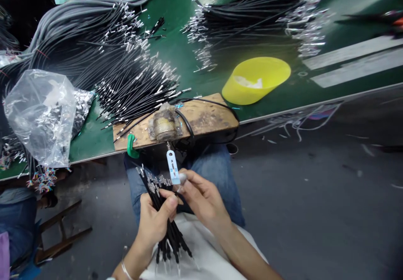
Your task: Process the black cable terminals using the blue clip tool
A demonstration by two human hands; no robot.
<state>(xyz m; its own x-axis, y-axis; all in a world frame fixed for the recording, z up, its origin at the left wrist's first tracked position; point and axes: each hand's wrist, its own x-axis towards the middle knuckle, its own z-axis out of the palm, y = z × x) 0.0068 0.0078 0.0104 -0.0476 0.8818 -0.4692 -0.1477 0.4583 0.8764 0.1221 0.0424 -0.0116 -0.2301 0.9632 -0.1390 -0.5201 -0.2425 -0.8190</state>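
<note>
My left hand (157, 218) is closed around a bundle of short black cables (171, 236) with bare silvery ends, held above my lap. My right hand (203, 198) is pinched at the lower end of a light blue slotted plastic piece (173, 166). A greyish cover sits on one of its fingertips; whatever lies between those fingers is too small to make out. The blue piece hangs from the shaft of a small, grimy motor (166, 124), which is fixed on a wooden board (208, 118) at the table edge.
Piles of black cables (132, 82) and grey cables (69, 17) cover the green table's left side, beside a clear plastic bag (40, 112). A yellow container (252, 93) stands right of the board. More black cables (252, 13) lie behind. A green clamp (131, 146) grips the board.
</note>
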